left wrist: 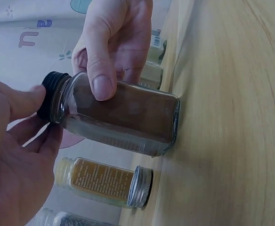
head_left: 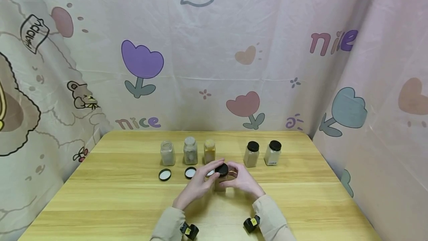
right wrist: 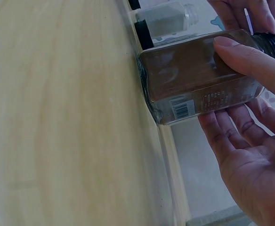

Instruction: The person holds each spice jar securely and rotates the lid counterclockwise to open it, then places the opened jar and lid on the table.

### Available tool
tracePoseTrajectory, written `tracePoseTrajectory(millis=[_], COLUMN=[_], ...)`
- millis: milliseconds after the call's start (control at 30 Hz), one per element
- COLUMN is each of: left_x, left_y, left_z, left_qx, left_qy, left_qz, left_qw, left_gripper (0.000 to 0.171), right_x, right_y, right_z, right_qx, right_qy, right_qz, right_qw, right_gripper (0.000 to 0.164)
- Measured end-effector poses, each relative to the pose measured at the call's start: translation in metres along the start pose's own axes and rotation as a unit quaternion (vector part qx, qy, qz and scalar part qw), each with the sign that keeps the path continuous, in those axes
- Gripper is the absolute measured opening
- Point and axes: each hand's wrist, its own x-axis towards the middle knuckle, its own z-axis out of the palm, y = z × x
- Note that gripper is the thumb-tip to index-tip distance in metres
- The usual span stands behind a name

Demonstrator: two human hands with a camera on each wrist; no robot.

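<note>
A square glass jar (left wrist: 128, 113) of brown powder stands near the middle of the table, in front of the other jars. My left hand (head_left: 200, 182) pinches its black lid (left wrist: 47, 96) between thumb and fingers; the lid sits on the jar's neck. From the other side my right hand (head_left: 243, 178) grips the glass body, thumb on one face and fingers on another. A barcode label (right wrist: 182, 108) shows low on the jar in the right wrist view. Just behind the left hand lies a loose lid (head_left: 210, 173), partly hidden by the fingers.
At the back left stand three lidless jars: one pale (head_left: 168, 153), one greyish (head_left: 190, 151), one yellow (head_left: 209, 151). Two more loose lids (head_left: 165, 174) lie before them, white insides up. Two black-capped jars (head_left: 251, 154) stand at the back right. A printed curtain (head_left: 200, 47) hangs behind the table.
</note>
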Motion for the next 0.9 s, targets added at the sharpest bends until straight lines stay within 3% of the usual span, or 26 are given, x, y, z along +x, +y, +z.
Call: tracePoseTrajectory(millis=[100, 367, 500, 733, 900], left_x=[0.0000, 0.0020, 0.0020, 0.0011, 0.0007], left_y=[0.0003, 0.0015, 0.0020, 0.0001, -0.0002], left_z=[-0.0001, 0.0069, 0.0076, 0.0032, 0.0029], left_qx=[0.008, 0.028, 0.024, 0.001, 0.009], left_qy=[0.011, 0.088, 0.070, 0.008, 0.035], left_qz=[0.007, 0.003, -0.010, 0.003, 0.002], left_qw=[0.9999, 0.9957, 0.9972, 1.0000, 0.9993], left_gripper=[0.039, 0.040, 0.043, 0.041, 0.041], right_x=[0.0001, 0.0000, -0.0001, -0.0010, -0.0018], right_y=[0.0002, 0.0002, -0.0007, -0.0020, -0.0024], right_z=[-0.0001, -0.0006, -0.0007, -0.0008, -0.0013], right_qx=[0.001, -0.001, -0.001, 0.007, 0.006], right_qy=[-0.001, 0.001, 0.001, -0.001, -0.004], right_qz=[0.002, 0.006, 0.006, 0.001, -0.012], right_qw=[1.000, 1.000, 1.000, 1.000, 1.000], right_gripper=[0.054, 0.052, 0.050, 0.054, 0.053])
